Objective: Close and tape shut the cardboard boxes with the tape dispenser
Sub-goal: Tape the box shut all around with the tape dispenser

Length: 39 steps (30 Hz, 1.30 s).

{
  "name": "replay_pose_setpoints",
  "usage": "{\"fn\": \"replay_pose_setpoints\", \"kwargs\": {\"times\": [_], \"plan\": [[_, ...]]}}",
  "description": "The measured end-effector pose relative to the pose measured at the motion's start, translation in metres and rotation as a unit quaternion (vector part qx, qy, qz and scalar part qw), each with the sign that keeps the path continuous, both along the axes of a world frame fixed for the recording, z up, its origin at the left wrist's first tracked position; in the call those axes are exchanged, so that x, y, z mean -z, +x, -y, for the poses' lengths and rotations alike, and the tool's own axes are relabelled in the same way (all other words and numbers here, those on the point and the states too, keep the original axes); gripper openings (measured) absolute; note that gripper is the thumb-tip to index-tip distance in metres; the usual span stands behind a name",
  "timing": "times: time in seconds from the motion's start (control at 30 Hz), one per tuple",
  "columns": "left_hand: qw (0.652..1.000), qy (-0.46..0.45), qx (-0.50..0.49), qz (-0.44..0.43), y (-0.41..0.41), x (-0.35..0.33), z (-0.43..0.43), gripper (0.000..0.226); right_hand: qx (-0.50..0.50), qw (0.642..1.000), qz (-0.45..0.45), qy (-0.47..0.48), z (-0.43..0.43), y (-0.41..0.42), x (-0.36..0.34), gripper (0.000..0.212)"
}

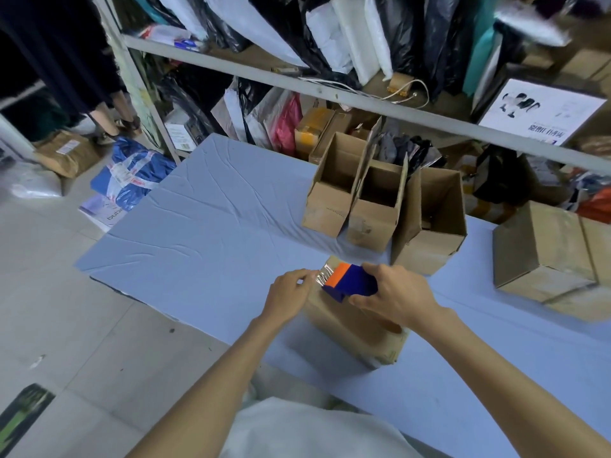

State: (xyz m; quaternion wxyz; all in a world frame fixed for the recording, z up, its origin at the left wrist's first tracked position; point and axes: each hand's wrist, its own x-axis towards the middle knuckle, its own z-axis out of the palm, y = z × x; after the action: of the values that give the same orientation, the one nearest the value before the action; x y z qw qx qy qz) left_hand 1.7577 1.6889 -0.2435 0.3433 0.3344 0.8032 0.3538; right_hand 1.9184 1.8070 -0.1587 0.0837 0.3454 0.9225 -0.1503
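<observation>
A closed cardboard box (pixel 355 328) lies on the blue-covered table (pixel 198 226) in front of me. My right hand (pixel 396 292) grips a blue and orange tape dispenser (pixel 350 281) over the box's far end. A short strip of clear tape (pixel 320 276) stretches from the dispenser's orange end to my left hand (pixel 291 290), whose fingertips pinch the tape's free end at the box's far left corner. Three open boxes stand behind: a small one (pixel 330 190), a second small one (pixel 377 209) and a larger one (pixel 433 219).
Closed cardboard boxes (pixel 549 256) are stacked at the table's right. A metal shelf rack (pixel 330 94) full of bags and parcels runs behind the table. Parcels and a blue bag (pixel 132 176) lie on the tiled floor at left, where a person's feet (pixel 115 123) stand.
</observation>
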Motion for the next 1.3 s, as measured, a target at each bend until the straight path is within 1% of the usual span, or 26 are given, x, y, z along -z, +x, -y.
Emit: {"fn": "replay_pose_setpoints", "kwargs": {"times": [0.07, 0.1, 0.23, 0.37, 0.47, 0.53, 0.67, 0.73, 0.87, 0.97, 1.07, 1.13, 1.2, 1.3], "plan": [[0.999, -0.017, -0.014, -0.025, -0.003, -0.005, -0.013, 0.04, -0.003, 1.0, -0.006, 0.016, 0.002, 0.001, 0.002, 0.049], [0.999, -0.025, -0.011, -0.033, -0.004, -0.007, -0.019, 0.043, -0.004, 1.0, -0.011, 0.022, 0.003, 0.002, 0.002, 0.048], [0.997, -0.038, 0.015, -0.065, -0.006, -0.004, -0.03, 0.034, 0.002, 0.999, -0.028, 0.023, 0.004, 0.004, 0.004, 0.05], [0.992, -0.035, -0.007, -0.124, 0.003, -0.001, -0.028, 0.032, 0.01, 0.999, -0.045, -0.015, 0.002, 0.003, 0.003, 0.052], [0.992, -0.03, -0.029, -0.121, 0.005, -0.001, -0.027, 0.029, 0.011, 0.998, -0.049, -0.042, -0.001, 0.006, 0.0, 0.055], [0.992, -0.03, -0.033, -0.121, 0.007, -0.001, -0.028, 0.027, 0.012, 0.998, -0.036, -0.046, -0.004, 0.013, -0.002, 0.058], [0.992, -0.032, -0.038, -0.115, 0.005, 0.0, -0.033, 0.026, 0.052, 0.997, -0.007, -0.065, -0.011, 0.048, -0.006, 0.067], [0.993, -0.03, -0.036, -0.113, 0.004, 0.0, -0.033, 0.026, 0.059, 0.997, -0.001, -0.058, -0.009, 0.059, -0.006, 0.066], [0.993, -0.031, -0.031, -0.11, 0.002, -0.002, -0.035, 0.026, 0.043, 0.999, 0.002, -0.018, -0.006, 0.05, -0.004, 0.063], [0.994, -0.036, -0.009, -0.104, -0.002, -0.006, -0.036, 0.026, 0.054, 0.998, -0.005, -0.018, -0.011, 0.048, -0.004, 0.064], [0.994, -0.034, 0.004, -0.102, -0.002, -0.008, -0.033, 0.027, 0.047, 0.999, -0.012, -0.019, -0.011, 0.048, -0.003, 0.071], [0.994, -0.034, -0.012, -0.107, -0.007, -0.008, -0.027, 0.026, 0.034, 0.999, -0.017, -0.022, -0.008, 0.04, -0.002, 0.073], [0.992, -0.041, -0.04, -0.113, -0.021, -0.007, -0.017, 0.026, 0.018, 0.999, -0.026, -0.024, -0.005, 0.023, -0.002, 0.07], [0.988, -0.05, -0.089, -0.119, -0.053, -0.007, -0.001, 0.022, -0.02, 0.999, -0.034, -0.016, 0.0, -0.016, -0.002, 0.056]]}}
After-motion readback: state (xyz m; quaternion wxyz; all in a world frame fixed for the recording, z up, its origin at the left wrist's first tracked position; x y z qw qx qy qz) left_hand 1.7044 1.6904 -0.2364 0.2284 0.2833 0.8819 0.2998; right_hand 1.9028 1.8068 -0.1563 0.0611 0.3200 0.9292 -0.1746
